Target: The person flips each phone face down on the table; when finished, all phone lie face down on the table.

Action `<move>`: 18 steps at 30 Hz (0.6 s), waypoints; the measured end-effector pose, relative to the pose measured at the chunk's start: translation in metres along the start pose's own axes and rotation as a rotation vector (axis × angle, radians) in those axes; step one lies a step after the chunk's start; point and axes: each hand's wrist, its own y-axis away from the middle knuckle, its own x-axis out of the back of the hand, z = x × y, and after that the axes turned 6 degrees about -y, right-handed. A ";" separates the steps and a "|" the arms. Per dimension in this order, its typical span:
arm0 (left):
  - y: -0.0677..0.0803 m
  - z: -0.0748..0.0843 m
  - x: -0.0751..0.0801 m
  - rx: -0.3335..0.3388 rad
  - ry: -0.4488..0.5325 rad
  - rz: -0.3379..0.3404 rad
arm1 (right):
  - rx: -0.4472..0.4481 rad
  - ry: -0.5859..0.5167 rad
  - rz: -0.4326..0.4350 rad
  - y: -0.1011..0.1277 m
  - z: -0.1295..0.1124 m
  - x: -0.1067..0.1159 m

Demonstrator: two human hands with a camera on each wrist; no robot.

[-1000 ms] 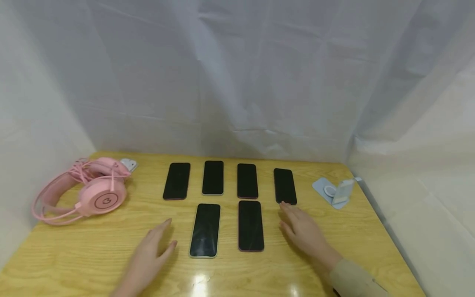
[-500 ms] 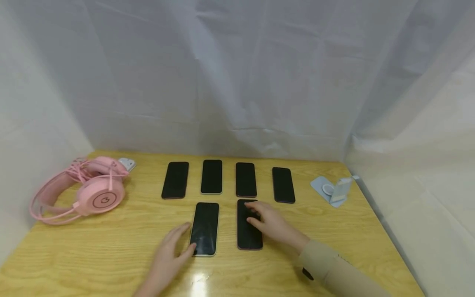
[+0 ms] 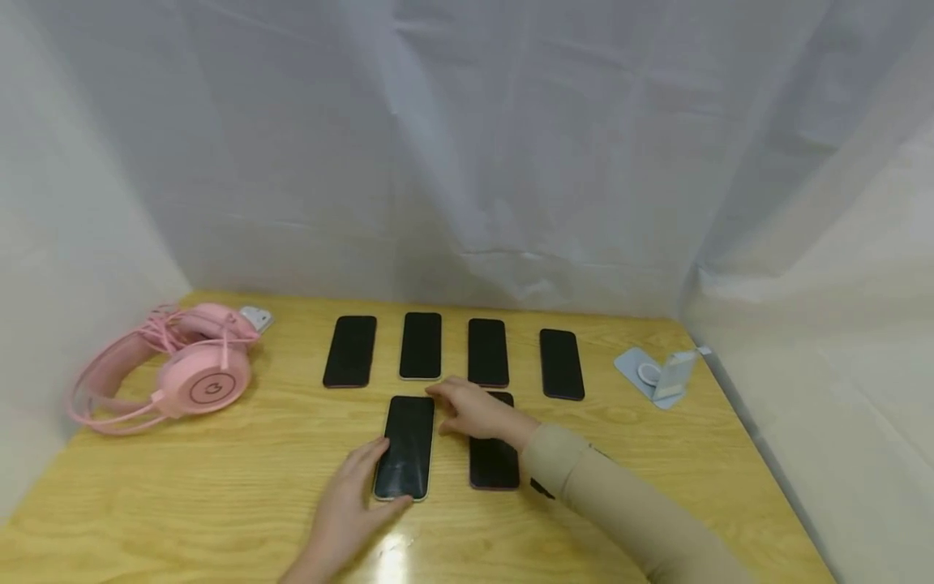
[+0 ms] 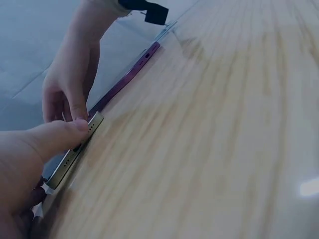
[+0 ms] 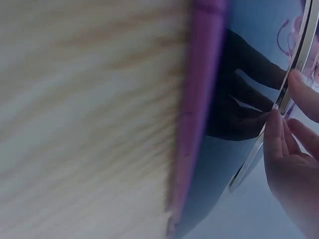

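A light-framed smartphone [image 3: 407,446] with a dark screen lies in the front row between both hands. My left hand [image 3: 346,507] grips its lower left corner, thumb on the bottom edge and fingers along the left edge. In the left wrist view the thumb presses the gold-coloured end of the phone [image 4: 65,168]. My right hand [image 3: 474,410] pinches at its upper right corner, and the right wrist view shows fingertips on the phone's thin edge [image 5: 240,174]. Under the right wrist lies a purple-framed smartphone [image 3: 494,469], partly covered by that hand.
Several dark smartphones stand in a row behind: a far left one [image 3: 350,351], two central ones, and a right one [image 3: 561,365]. Pink headphones [image 3: 207,385] sit at left beside a small white object [image 3: 255,317]. A pale blue charging stand [image 3: 670,380] is at right.
My right hand has moved left from the back right phone, across the purple-framed phone, to the light-framed phone. My left hand has moved right and taken hold of that phone's lower left corner.
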 end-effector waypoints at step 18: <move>-0.001 0.001 0.000 -0.031 -0.031 -0.050 | -0.027 -0.027 -0.083 -0.027 0.003 0.002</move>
